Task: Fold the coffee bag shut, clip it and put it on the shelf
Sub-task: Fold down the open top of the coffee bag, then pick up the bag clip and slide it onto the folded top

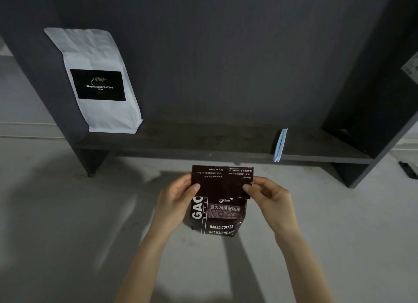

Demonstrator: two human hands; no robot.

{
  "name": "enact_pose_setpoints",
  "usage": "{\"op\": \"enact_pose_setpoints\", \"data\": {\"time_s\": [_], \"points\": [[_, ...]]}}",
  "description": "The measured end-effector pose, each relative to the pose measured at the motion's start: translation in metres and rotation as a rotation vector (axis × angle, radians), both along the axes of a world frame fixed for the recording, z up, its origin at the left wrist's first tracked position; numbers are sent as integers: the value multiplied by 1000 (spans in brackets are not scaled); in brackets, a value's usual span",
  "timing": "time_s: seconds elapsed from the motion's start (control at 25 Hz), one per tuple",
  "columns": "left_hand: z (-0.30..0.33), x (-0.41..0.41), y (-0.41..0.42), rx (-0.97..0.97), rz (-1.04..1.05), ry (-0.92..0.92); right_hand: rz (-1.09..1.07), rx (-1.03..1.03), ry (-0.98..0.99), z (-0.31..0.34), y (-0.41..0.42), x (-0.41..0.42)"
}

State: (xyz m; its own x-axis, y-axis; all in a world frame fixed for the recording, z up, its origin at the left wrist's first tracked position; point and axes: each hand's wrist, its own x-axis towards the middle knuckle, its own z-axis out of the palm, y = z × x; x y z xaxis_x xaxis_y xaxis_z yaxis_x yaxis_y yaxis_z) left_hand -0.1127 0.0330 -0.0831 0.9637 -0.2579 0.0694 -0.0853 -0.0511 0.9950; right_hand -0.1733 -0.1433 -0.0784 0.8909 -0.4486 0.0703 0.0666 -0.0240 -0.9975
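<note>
A dark brown coffee bag (220, 214) with white lettering stands on the pale floor in front of a dark shelf (203, 142). Its top part is folded over toward me, so the print on the flap reads upside down. My left hand (178, 196) pinches the flap's left edge with the thumb on front. At the flap's right edge, my right hand (267, 194) pinches it the same way. A light blue clip (280, 145) lies on the shelf board at the right, overhanging its front edge.
A white coffee bag (99, 81) with a black label leans against the shelf's left side wall. The shelf has dark side panels and a dark back wall. A small black object (408, 169) lies on the floor at the far right.
</note>
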Motion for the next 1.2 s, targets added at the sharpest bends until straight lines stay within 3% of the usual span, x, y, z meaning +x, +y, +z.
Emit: {"op": "enact_pose_setpoints", "data": {"time_s": [0.36,0.72,0.92,1.04,1.2], "points": [[-11,5,0,43,-6,-39,44,56,-10,-7,-1,-3],[-15,2,-1,126,83,-87,-100,-16,2,-14,6,0],[-11,3,1,143,79,-43,-10,88,26,-7,-3,-3],[-9,3,-1,102,81,-48,-175,286,43,-3,-23,6],[-13,7,-2,53,91,-14,-407,252,187,2,-53,30]]}}
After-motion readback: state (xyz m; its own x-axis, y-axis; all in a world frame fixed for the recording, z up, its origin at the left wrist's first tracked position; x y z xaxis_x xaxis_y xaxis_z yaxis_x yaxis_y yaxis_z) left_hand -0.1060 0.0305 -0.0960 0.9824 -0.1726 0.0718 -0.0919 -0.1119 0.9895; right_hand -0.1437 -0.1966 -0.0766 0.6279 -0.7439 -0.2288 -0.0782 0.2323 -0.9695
